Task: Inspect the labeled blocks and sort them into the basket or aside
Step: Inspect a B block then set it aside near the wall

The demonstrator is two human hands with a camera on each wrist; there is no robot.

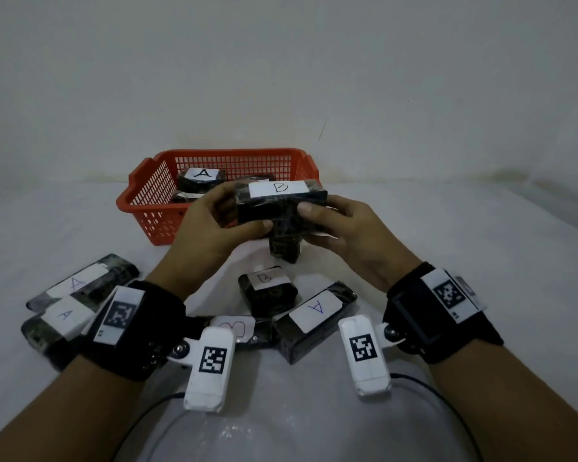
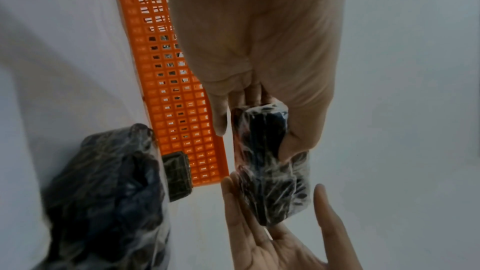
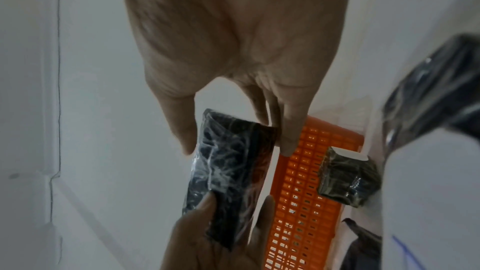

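Two or three blocks sit in the far basket (image 1: 141, 195), five wait near, and both the left hand (image 1: 211, 225) and right hand (image 1: 351, 231) clamp the B block (image 1: 281, 201) mid-inspection.

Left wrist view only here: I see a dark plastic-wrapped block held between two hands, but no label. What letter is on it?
Observer: The head view shows a white paper label reading B on top of the dark plastic-wrapped block, which the left hand and right hand hold at its ends.
Operator: Which letter is in the basket?
Observer: The only readable label inside the orange mesh plastic basket is an A, on the dark wrapped A block near its back.
Operator: Any B blocks on the table?
Observer: Two: the middle B block below the hands, and the near B block closer to the person.
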